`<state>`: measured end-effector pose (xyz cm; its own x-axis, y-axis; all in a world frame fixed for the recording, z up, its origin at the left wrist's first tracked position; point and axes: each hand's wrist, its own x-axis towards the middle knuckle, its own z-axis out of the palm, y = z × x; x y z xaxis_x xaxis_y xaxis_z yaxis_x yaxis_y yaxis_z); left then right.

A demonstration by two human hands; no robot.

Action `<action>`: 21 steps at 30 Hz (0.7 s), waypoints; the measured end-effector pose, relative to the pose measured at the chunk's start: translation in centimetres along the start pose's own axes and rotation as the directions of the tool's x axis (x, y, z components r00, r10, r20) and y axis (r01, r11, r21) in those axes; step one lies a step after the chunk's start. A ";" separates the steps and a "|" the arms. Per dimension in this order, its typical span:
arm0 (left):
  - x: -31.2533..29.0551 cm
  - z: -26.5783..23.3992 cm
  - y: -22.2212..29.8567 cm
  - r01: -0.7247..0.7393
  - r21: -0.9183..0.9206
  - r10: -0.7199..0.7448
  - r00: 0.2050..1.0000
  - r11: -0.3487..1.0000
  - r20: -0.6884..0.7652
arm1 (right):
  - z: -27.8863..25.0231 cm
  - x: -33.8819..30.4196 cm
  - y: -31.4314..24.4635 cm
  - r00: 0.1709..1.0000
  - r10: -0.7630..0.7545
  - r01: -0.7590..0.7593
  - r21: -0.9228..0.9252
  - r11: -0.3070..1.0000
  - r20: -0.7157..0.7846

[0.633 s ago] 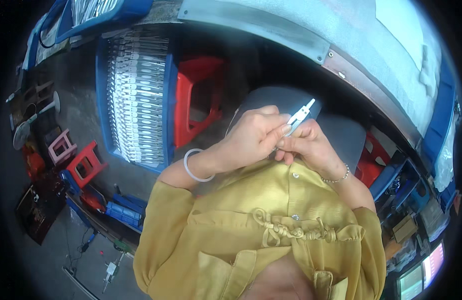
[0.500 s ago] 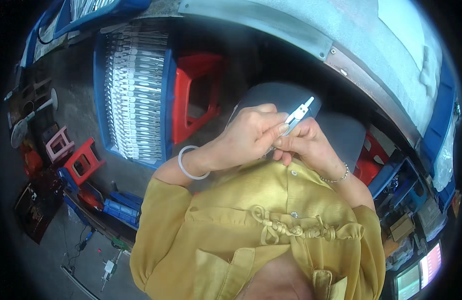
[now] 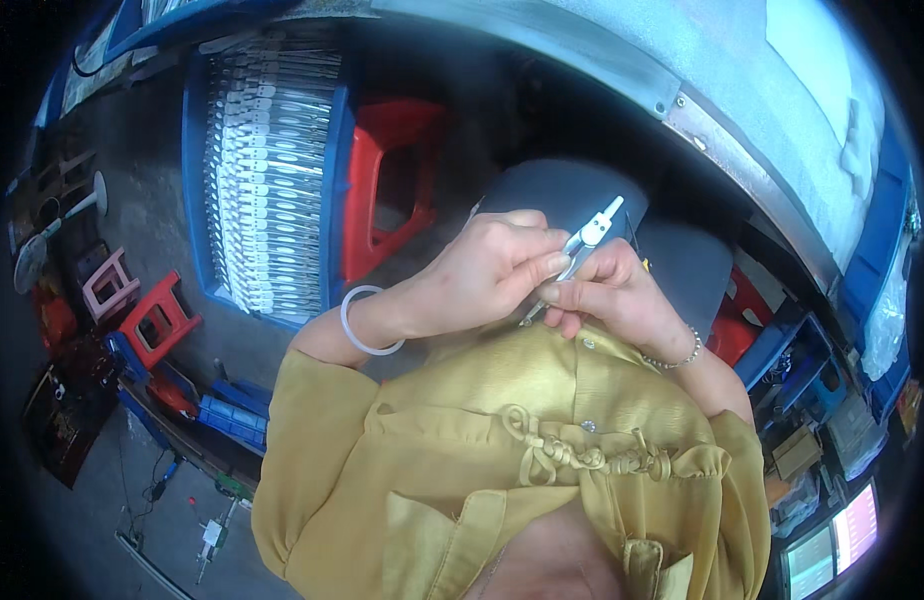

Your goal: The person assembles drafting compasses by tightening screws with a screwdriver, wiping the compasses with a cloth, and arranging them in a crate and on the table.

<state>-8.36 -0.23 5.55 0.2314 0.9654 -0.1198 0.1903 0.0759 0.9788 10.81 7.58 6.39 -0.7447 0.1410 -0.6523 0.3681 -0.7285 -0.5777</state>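
Observation:
Over my lap I hold a drawing compass [image 3: 594, 230] with a pale head and thin metal legs. Its knob points up and away to the right, and a leg tip shows below my fingers. My left hand [image 3: 507, 262] pinches one leg near the hinge between thumb and fingers. Closed around the other side of the legs is my right hand [image 3: 610, 284], its thumb against the fingers of the left. Part of the legs is hidden behind the fingers.
At the left, a blue crate [image 3: 339, 200] holds rows of similar compasses [image 3: 267, 180], beside a red stool [image 3: 367, 190]. A worktable edge [image 3: 622, 70] curves across the far side. Smaller red stool [image 3: 160, 318] and pink stool [image 3: 110, 285] stand farther left; a lit screen [image 3: 832, 545] is near right.
The compass has turned slightly between my fingers, and its lower leg tip now shows below them. Both hands keep their hold; the whole view has shifted a little.

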 end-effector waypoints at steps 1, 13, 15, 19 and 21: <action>0.0 -0.2 -0.2 -0.009 0.000 0.009 0.999 1.000 0.031 | -0.1 0.1 0.0 1.000 0.003 -0.003 -0.020 1.000 0.017; 0.4 2.2 -5.7 0.457 -0.889 -0.041 0.889 0.008 0.456 | -1.8 -0.1 0.7 0.990 0.054 -0.078 0.193 0.978 0.130; 0.6 2.8 -6.6 0.345 -0.935 0.021 0.937 0.083 0.348 | -2.1 -1.0 0.0 0.995 0.077 -0.086 0.148 0.985 0.071; 0.7 2.2 -6.0 0.308 -0.929 -0.079 0.951 0.206 0.298 | -3.0 -2.9 0.3 0.710 -0.566 0.018 -0.792 0.610 -0.419; 0.8 1.9 -6.1 0.308 -0.933 -0.061 0.951 0.188 0.302 | -3.3 -3.1 1.5 0.700 -0.589 -0.083 -0.865 0.495 -0.405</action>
<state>-7.58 -0.41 -0.84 0.4969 0.8384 -0.2240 -0.7825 0.5445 0.3020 15.52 8.28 5.90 -0.5126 0.7989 -0.3146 0.7258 0.2074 -0.6559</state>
